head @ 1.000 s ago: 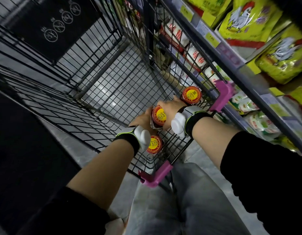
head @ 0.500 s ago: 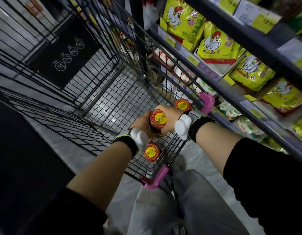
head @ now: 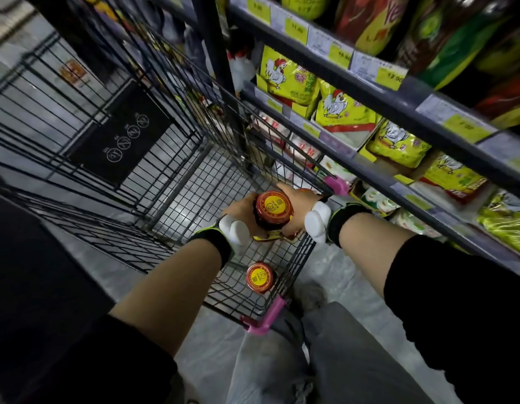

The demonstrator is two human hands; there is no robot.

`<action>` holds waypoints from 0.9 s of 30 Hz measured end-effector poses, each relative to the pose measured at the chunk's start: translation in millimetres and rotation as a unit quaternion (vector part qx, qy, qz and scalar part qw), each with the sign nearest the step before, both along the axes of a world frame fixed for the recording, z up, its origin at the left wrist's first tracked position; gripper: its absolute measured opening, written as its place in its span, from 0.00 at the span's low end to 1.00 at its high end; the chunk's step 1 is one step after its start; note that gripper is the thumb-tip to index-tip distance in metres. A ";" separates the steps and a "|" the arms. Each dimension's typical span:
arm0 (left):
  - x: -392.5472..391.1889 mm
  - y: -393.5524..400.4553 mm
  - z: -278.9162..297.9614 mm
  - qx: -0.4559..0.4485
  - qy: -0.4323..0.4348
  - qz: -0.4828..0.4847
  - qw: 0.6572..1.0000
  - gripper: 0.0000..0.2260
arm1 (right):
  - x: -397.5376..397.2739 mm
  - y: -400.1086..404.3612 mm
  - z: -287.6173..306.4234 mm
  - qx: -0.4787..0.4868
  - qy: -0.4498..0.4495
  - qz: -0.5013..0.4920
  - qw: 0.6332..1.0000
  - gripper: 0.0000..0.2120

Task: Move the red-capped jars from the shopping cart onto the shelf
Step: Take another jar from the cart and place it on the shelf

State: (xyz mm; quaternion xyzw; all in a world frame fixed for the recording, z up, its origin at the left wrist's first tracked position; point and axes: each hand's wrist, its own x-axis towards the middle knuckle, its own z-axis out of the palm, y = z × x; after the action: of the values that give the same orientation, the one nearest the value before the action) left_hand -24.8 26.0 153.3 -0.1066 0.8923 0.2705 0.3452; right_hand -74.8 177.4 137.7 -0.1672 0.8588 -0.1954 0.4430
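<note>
Head view: jar [head: 272, 210] with red cap up in air above shopping cart [head: 177, 182], both hands around it. Risk: glass jar slips, drops on wire floor, maybe breaks; could bump cart rim on way to shelf [head: 378, 182]. Left hand [head: 238, 209] curled on jar's left side. Right hand [head: 296, 199] curled on right side. Second jar [head: 260, 277] sits in cart, near corner.

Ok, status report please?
Both hands, left hand and right hand, grip one jar above cart. Second jar in cart. Path clear.
</note>
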 end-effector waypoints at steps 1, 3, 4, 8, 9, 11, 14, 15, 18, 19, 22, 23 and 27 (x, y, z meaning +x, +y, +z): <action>-1.8 0.4 5.4 0.006 0.003 0.002 1.000 0.36 | -0.1 4.3 1.5 0.009 0.004 -0.003 1.000 0.50; -4.3 1.0 14.9 0.017 0.015 0.006 1.000 0.37 | -1.1 11.7 1.8 0.020 0.027 -0.012 0.999 0.45; -5.6 1.5 18.7 0.017 0.021 0.008 1.000 0.37 | -0.5 15.5 6.0 0.019 0.042 -0.016 0.999 0.46; -11.7 4.5 36.3 0.019 0.044 0.017 0.999 0.40 | 0.5 23.6 24.5 -0.025 0.016 -0.059 0.998 0.43; -13.5 6.3 41.0 0.026 0.045 0.019 0.998 0.40 | 1.2 24.4 30.7 -0.044 0.018 -0.077 0.996 0.43; -17.1 10.5 51.9 0.051 0.052 0.027 0.997 0.40 | 2.2 27.2 38.7 -0.091 0.021 -0.113 0.989 0.39; -24.6 17.9 65.2 0.090 0.072 0.045 0.992 0.40 | 3.6 28.6 56.9 -0.130 0.059 -0.109 0.984 0.33; -25.5 20.1 71.1 0.094 0.076 0.042 0.992 0.40 | 3.3 29.6 62.1 -0.144 0.076 -0.120 0.979 0.33; -26.7 25.1 83.7 0.120 0.098 0.051 0.987 0.35 | 0.3 35.6 74.5 -0.166 0.093 -0.154 0.970 0.38; -25.7 28.1 89.5 0.146 0.107 0.050 0.982 0.33 | -1.8 39.6 76.9 -0.172 0.092 -0.162 0.967 0.40; -33.8 39.3 103.3 0.115 0.127 0.027 0.985 0.35 | -7.4 50.8 92.7 -0.162 0.102 -0.160 0.968 0.40; -37.7 42.2 107.3 0.113 0.131 0.015 0.985 0.37 | -8.6 54.0 99.3 -0.154 0.101 -0.160 0.970 0.39; -48.7 58.0 125.3 0.131 0.151 -0.001 0.980 0.39 | -14.0 71.6 119.6 -0.156 0.131 -0.173 0.964 0.41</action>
State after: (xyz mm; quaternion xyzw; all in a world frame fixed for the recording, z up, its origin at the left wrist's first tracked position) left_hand -73.5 84.0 278.6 -0.0176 0.8911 0.3976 0.2179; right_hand -88.8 249.0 257.4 -0.1071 0.8841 -0.3770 0.2546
